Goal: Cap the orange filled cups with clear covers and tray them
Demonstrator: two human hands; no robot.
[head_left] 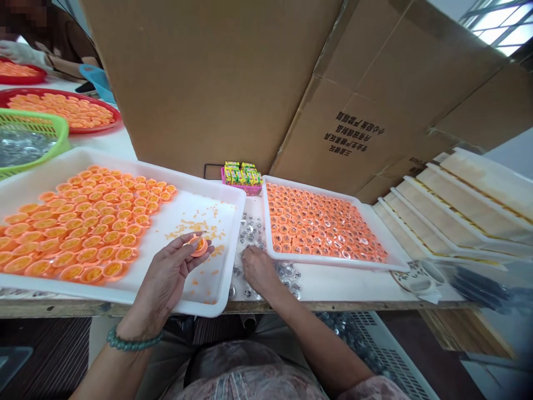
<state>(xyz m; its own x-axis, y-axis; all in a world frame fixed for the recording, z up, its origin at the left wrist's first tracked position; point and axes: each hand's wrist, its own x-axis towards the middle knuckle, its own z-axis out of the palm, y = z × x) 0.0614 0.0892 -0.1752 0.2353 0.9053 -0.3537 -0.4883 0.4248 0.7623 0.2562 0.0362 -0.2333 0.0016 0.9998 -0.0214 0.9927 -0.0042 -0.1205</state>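
Note:
My left hand (172, 266) is closed on a small orange plastic cup (199, 246), held upright over the left white tray (166, 297). Yellow-orange bits lie inside the cup. Many similar filled cups (87, 228) crowd the left part of that tray, and loose orange bits (195, 225) are scattered at its right. Between the two trays, my right hand (260, 272) reaches down among small clear plastic pieces with dark prints (252, 230). Its fingers are pinched together, and whatever is between them is hidden.
Covered orange cups (320, 222) fill the right white tray (333, 261). A pink basket (253, 190) of small yellow-green boxes stands behind, against a cardboard wall (216, 83). Stacked white trays (458, 205) lean at right. A green basket (62, 133) and a co-worker's gloved hand (23, 54) are at left.

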